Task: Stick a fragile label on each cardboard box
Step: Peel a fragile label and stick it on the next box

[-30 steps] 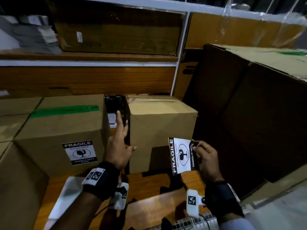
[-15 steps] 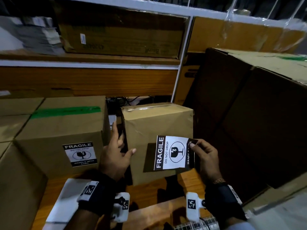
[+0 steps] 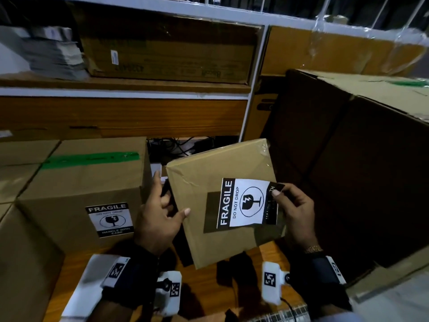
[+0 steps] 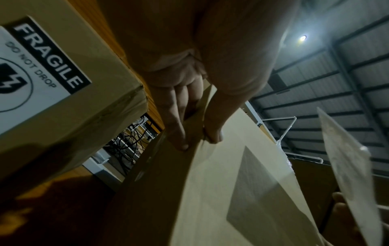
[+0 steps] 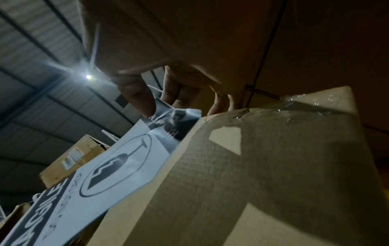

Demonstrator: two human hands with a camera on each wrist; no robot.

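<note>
Before the box (image 3: 209,187), left hand (image 3: 157,219) grips it; right hand (image 3: 294,212) pinches label (image 3: 246,203).

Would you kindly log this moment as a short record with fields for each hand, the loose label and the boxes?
left hand: grips the left edge of the small box, thumb on its front
right hand: pinches the loose label by its right end
loose label: held before the small box's front, not yet stuck flat
small box: tilted, unlabelled
labelled box: left, green tape on top
</note>
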